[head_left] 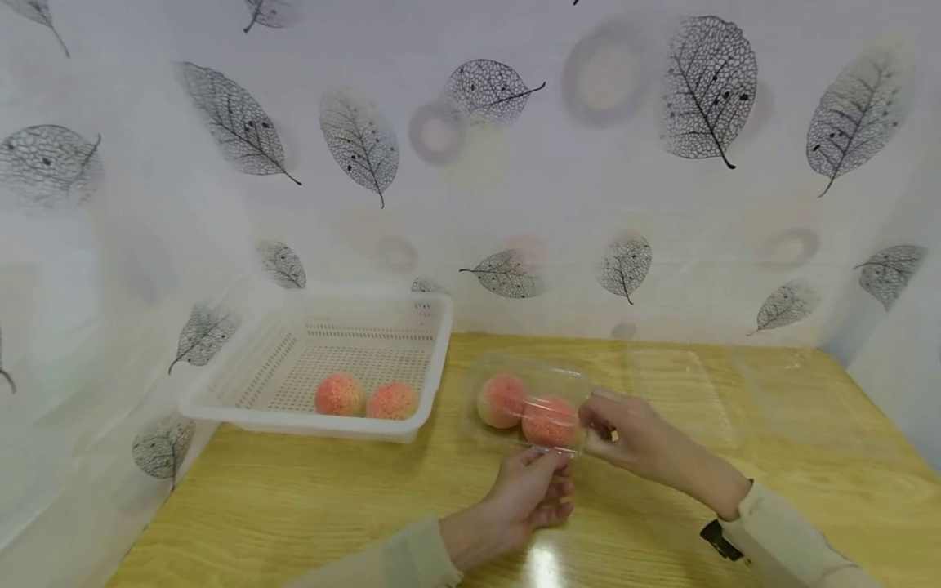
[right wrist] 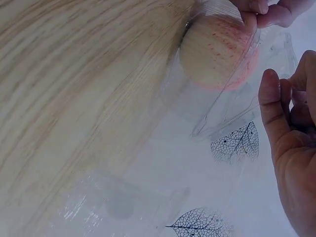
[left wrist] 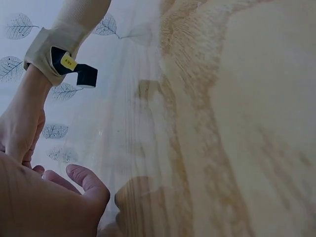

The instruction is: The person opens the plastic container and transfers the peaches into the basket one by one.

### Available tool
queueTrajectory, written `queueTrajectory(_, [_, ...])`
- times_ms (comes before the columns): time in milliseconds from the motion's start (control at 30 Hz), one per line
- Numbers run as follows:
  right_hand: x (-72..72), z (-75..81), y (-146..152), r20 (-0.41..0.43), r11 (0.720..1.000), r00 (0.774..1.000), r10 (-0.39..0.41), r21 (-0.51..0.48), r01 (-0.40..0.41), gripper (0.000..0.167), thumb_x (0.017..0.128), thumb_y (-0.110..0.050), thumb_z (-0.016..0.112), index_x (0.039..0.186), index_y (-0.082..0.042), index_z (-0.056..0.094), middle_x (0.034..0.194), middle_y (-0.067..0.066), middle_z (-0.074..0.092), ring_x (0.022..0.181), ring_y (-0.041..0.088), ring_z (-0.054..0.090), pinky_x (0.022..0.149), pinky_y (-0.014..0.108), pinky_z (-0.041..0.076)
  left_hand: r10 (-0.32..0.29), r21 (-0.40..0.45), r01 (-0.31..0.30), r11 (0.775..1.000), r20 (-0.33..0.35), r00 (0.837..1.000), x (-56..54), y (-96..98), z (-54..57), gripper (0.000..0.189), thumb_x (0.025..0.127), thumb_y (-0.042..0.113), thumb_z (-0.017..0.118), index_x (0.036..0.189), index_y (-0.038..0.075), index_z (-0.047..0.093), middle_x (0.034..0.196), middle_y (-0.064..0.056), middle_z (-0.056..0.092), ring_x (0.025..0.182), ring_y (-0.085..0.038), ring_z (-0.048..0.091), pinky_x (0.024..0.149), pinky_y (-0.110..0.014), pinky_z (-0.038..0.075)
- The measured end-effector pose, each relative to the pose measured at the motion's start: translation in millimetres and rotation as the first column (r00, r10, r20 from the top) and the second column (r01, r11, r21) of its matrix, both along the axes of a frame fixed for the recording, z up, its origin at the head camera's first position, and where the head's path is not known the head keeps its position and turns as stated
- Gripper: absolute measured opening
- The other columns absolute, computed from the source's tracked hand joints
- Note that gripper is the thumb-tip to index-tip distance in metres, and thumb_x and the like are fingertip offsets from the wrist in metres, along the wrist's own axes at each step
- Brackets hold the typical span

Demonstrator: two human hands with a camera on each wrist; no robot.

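A clear plastic box [head_left: 470, 408] with two pink-and-yellow peaches [head_left: 503, 401] inside sits on the table, its lid edges hard to make out. At its front edge my left hand [head_left: 518, 500] pinches the rim between thumb and fingertips; this pinch also shows at the top of the right wrist view, beside a peach [right wrist: 217, 54]. My right hand [head_left: 639, 433] is at the right end, fingers curled and thumb on the box's edge. In the left wrist view my left hand [left wrist: 54, 202] hides the box.
To the left stands a white perforated basket [head_left: 434, 359] holding two more peaches [head_left: 393, 401]. Clear plastic pieces [head_left: 684, 392] lie on the wooden table [head_left: 331, 482] at the right. Behind hangs a leaf-patterned sheet [head_left: 529, 180].
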State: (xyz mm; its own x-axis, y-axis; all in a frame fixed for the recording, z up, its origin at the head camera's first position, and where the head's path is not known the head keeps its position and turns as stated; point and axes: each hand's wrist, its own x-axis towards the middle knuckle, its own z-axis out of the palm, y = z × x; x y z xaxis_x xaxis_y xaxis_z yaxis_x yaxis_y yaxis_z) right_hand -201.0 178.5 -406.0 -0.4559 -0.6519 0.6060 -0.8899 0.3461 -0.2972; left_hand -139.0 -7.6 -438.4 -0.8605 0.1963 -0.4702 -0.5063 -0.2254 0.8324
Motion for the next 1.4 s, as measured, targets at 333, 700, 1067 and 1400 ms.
queueTrajectory(333, [-0.1,-1.6,10,-0.065,1.000,0.998,0.016,-0.022,-0.017,0.031,0.067,0.013,0.062,0.084,-0.014,0.059,0.077,-0.010,0.051,0.067,-0.005,0.044,0.055,0.006,0.038,-0.025,0.066,0.023,0.998,0.027,0.999,1.3,-26.5,-1.3,0.030,0.098,0.031,0.064,0.117,0.008,0.065,0.098,0.003,0.064,0.081,-0.008,0.063,0.072,-0.024,0.057])
queueTrajectory(700, [1.9,-1.1,24,-0.100,1.000,0.995,0.014,-0.007,-0.015,0.035,0.067,0.014,0.062,0.089,-0.014,0.060,0.082,-0.010,0.053,0.069,-0.005,0.047,0.059,0.004,0.040,0.037,-0.035,-0.039,0.999,-0.065,0.997,-0.5,-94.6,4.6,0.035,0.102,0.026,0.057,0.124,0.000,0.052,0.098,0.002,0.059,0.080,-0.007,0.064,0.074,-0.024,0.058])
queueTrajectory(1067, [3.6,-2.1,25,-0.165,0.999,0.985,-0.040,-0.026,0.037,0.028,0.070,0.008,0.062,0.089,-0.013,0.062,0.085,-0.008,0.053,0.072,-0.001,0.051,0.065,0.004,0.043,-0.053,-0.101,0.043,0.994,-0.101,0.994,-15.6,-106.1,1.9,0.027,0.104,0.026,0.058,0.116,0.001,0.059,0.099,0.000,0.061,0.082,-0.008,0.064,0.074,-0.026,0.059])
queueTrajectory(1400, [4.3,2.8,23,-0.149,0.988,0.979,-0.142,-0.088,0.130,0.026,0.103,-0.021,0.046,0.090,-0.010,0.065,0.091,-0.003,0.060,0.076,0.002,0.059,0.070,0.009,0.051,-0.145,-0.221,0.112,0.969,-0.139,0.980,-19.3,-103.7,9.3,0.026,0.106,0.027,0.054,0.110,0.002,0.062,0.096,0.001,0.061,0.075,-0.007,0.063,0.066,-0.024,0.060])
